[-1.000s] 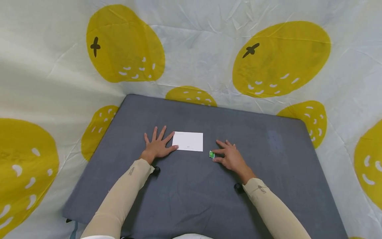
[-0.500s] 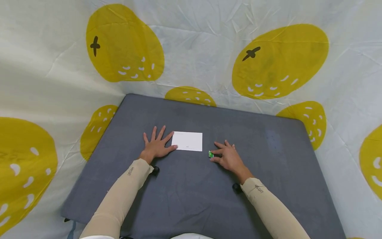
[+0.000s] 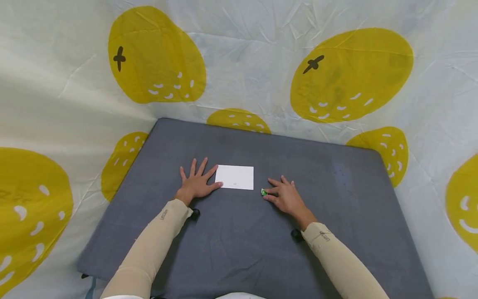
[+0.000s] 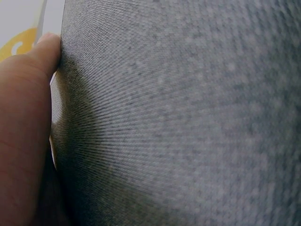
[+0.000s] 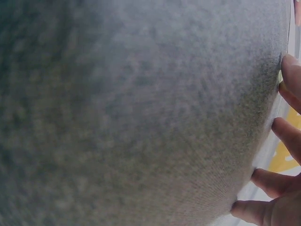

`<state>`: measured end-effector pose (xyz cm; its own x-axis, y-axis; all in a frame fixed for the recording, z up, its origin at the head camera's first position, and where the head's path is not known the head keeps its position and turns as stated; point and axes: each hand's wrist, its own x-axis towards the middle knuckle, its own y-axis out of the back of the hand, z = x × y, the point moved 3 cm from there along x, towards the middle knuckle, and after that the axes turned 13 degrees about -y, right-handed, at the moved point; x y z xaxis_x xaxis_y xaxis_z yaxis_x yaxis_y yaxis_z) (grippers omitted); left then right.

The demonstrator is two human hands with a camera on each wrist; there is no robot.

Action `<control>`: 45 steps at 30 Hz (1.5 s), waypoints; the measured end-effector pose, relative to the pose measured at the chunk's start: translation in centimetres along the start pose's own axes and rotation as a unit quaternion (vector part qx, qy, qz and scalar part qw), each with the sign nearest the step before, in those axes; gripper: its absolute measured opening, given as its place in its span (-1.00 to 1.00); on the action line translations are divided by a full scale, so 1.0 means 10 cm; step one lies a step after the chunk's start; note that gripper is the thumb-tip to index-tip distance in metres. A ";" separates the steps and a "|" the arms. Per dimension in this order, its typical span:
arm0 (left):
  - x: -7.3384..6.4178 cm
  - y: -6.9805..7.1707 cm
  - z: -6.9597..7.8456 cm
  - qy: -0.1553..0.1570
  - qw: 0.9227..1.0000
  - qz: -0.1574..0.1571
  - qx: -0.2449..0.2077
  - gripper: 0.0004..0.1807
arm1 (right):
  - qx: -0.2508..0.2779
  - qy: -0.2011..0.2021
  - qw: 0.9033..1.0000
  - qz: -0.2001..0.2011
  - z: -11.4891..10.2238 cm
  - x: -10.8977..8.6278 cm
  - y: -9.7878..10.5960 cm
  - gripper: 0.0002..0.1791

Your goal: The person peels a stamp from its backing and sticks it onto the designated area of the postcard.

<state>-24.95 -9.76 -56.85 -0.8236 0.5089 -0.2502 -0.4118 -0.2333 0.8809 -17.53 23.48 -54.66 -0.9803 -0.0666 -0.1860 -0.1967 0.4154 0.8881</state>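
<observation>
A white rectangular card [image 3: 234, 177], with a small faint print near its lower edge, lies flat on the grey padded surface. My left hand [image 3: 196, 185] rests spread at its left side, thumb at the lower left corner and a fingertip at the upper left one. To the right of the card, my right hand [image 3: 285, 196] pinches a small green stamp-like piece [image 3: 264, 192] with a white border between thumb and forefinger; the fingertips partly cover it. In the right wrist view the other fingers [image 5: 270, 181] reach down to the fabric. The left thumb [image 4: 44, 54] shows in the left wrist view.
The grey padded surface [image 3: 231, 241] ends at a back edge against a white curtain [image 3: 246, 62] printed with large yellow fruit shapes. Beige sleeves cover both forearms, and a small black device [image 3: 296, 236] sits under the right wrist.
The green piece shows as a smaller, narrower shape between the right thumb and forefinger than before. The left hand and the card have stayed in place.
</observation>
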 end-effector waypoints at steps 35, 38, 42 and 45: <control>-0.04 0.01 0.03 -0.005 1.000 0.014 0.002 -0.08 | 0.106 0.072 0.991 0.045 -0.02 0.16 0.34 -0.88; -0.04 0.05 0.04 -0.004 1.000 0.017 0.010 -0.08 | 0.113 0.083 0.989 0.043 -0.06 0.19 0.44 -0.86; -0.04 -0.01 0.02 0.000 1.000 0.008 0.010 -0.07 | 0.109 0.077 0.991 0.021 -0.11 0.18 0.53 -0.84; -0.05 -0.07 0.03 -0.001 1.000 0.006 0.001 -0.08 | 0.110 0.067 0.992 0.004 -0.13 0.14 0.59 -0.83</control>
<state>-24.14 -9.55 -57.25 -0.8281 0.5074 -0.2385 -0.4006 -0.2378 0.8849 -20.11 24.61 -49.17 -0.9782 -0.1761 -0.1097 -0.1953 0.6027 0.7737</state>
